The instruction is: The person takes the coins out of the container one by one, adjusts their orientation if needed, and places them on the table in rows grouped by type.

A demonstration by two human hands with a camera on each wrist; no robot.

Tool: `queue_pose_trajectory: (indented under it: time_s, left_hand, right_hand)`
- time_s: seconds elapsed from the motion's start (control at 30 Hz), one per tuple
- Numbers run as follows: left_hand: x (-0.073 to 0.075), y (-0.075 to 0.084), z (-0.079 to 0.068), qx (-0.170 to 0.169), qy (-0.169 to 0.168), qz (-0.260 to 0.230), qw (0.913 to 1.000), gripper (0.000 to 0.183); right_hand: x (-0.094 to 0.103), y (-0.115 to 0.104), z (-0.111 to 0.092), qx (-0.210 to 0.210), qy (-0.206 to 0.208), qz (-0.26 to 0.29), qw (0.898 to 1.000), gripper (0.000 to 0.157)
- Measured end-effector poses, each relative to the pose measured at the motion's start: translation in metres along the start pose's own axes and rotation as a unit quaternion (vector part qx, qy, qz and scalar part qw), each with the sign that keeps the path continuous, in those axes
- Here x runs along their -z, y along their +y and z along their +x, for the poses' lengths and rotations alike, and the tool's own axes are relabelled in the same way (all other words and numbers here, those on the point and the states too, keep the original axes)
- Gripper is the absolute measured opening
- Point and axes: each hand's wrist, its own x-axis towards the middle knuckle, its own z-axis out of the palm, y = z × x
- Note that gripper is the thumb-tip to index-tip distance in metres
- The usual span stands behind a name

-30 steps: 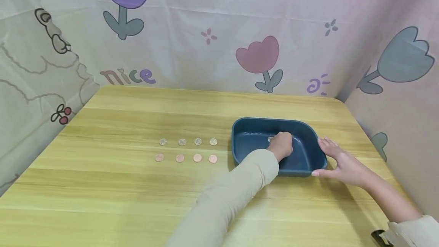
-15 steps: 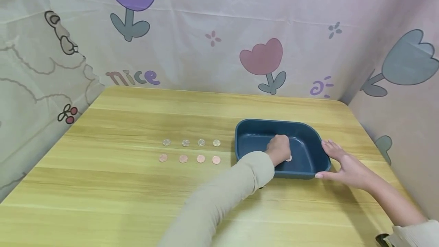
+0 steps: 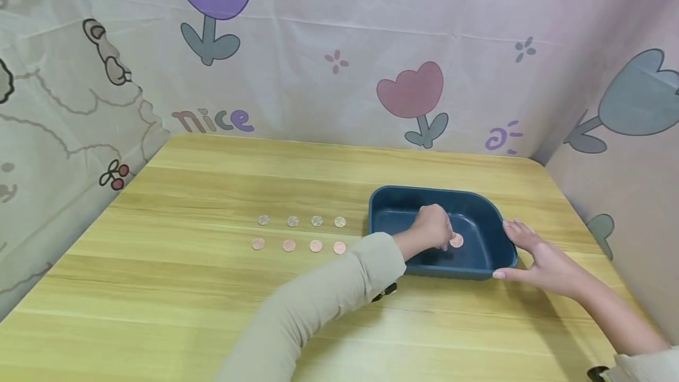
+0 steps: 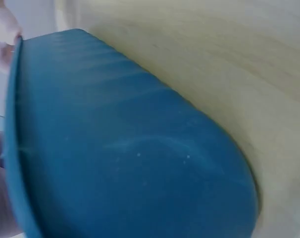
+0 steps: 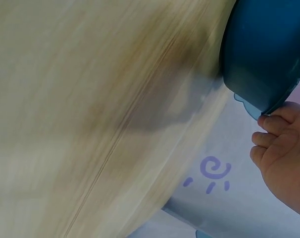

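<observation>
A dark blue bin (image 3: 387, 217) stands on the table, with my left hand (image 3: 432, 226) reaching into it. The fingers of that hand are curled, and a copper-coloured coin (image 3: 457, 240) shows at their tips, apparently pinched. My right hand (image 3: 549, 267) rests at the bin's right front corner, thumb on the front side and long, fairly straight fingers on the right rim. In the left wrist view the bin's outer wall (image 4: 115, 124) fills most of the frame. The right wrist view has the right hand (image 5: 288, 153) touching the bin's rim.
Left of the bin lie two rows of coins: several silver-coloured coins (image 3: 316, 221) at the back and several copper-coloured coins (image 3: 315, 246) in front. The table (image 3: 175, 287) is wood-grained. Printed cloth (image 3: 318, 93) hangs behind it and at both sides.
A silver-coloured coin seen in the bin one second ago is now out of sight. The left hand has shifted slightly, and more of the copper-coloured coin shows beside its fingers. The right hand keeps its place.
</observation>
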Motion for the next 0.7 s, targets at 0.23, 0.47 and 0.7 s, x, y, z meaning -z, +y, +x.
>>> queue_pose_trajectory:
  time_s: [0.23,0.47,0.7]
  left_hand:
    - [0.007,-0.016,-0.014,-0.049,0.006,-0.147,0.9878,0.023]
    - [0.014,-0.034,-0.028,-0.085,0.002,-0.226,0.9705,0.016]
    - [0.034,-0.062,-0.042,-0.103,-0.023,-0.308,0.9456,0.011]
  right_hand:
    - [0.001,0.0,0.0,-0.003,-0.005,0.002,1.0,0.1]
    - [0.004,-0.001,0.0,-0.012,-0.013,0.006,1.0,0.101]
    - [0.003,-0.002,0.001,-0.011,-0.016,0.005,1.0,0.1]
